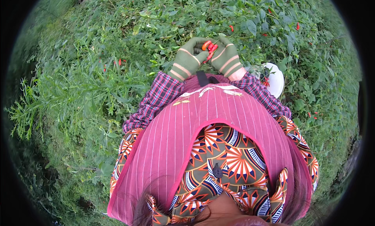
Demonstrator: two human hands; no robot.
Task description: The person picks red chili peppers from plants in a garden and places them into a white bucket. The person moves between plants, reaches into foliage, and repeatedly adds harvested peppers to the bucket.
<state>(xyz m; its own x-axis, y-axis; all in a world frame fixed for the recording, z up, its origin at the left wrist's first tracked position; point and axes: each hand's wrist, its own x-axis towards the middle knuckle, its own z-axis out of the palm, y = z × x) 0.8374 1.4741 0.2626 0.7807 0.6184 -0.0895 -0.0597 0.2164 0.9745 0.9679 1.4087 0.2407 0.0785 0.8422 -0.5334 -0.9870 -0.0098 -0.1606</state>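
Several red chili peppers are gathered between my two gloved hands, in front of my waist. My left hand, in a green knit glove with pale stripes, curls around them from the left, its thumb pointing at the peppers. Cupped against it on the right is my right hand in a matching glove, with peppers lying against its palm and fingers. One pepper, more orange, sits by the left fingers. Fingertips of both hands are partly hidden.
Beside my right forearm stands a white container, partly covered by leaves, with red peppers at its left side. Dense green plants surround me, bearing red peppers at the upper right and left. A tall leafy weed leans at left.
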